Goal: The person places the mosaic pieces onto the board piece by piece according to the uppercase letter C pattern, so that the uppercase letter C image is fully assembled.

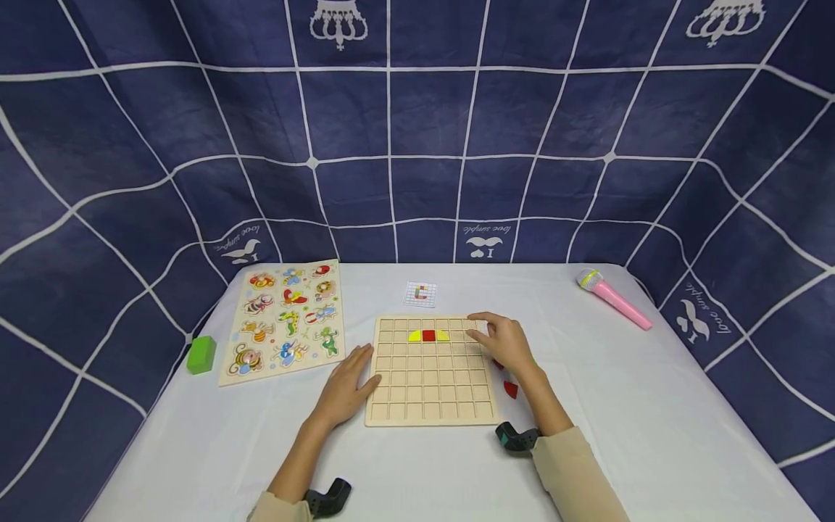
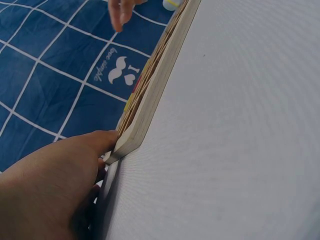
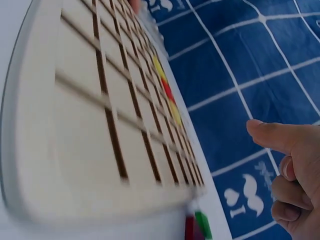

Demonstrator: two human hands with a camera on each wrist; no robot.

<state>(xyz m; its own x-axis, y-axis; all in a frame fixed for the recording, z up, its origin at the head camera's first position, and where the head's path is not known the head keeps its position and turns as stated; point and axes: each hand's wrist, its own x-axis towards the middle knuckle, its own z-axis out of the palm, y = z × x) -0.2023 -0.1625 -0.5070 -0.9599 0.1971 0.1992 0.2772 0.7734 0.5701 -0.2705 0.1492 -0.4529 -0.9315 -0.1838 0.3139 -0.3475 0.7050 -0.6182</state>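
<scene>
A wooden grid board (image 1: 424,412) lies flat on the white table. In one of its upper rows sit a red square piece (image 1: 428,336), a yellow quarter-round piece (image 1: 415,336) to its left and another yellow piece (image 1: 443,336) to its right. My left hand (image 1: 344,388) rests at the board's left edge, fingertips and thumb touching it. Over the board's upper right corner hovers my right hand (image 1: 509,344), thumb and index finger apart with nothing between them, the other fingers curled in. A red quarter-round piece (image 1: 511,389) lies right of the board; another red piece (image 1: 498,364) is partly hidden by that hand.
Behind the board lies a small pattern card (image 1: 420,293). An insect picture puzzle (image 1: 280,319) and a green block (image 1: 201,355) are on the left, a pink toy microphone (image 1: 613,299) at the back right. Low in the right wrist view, a green piece (image 3: 202,225) shows past the board.
</scene>
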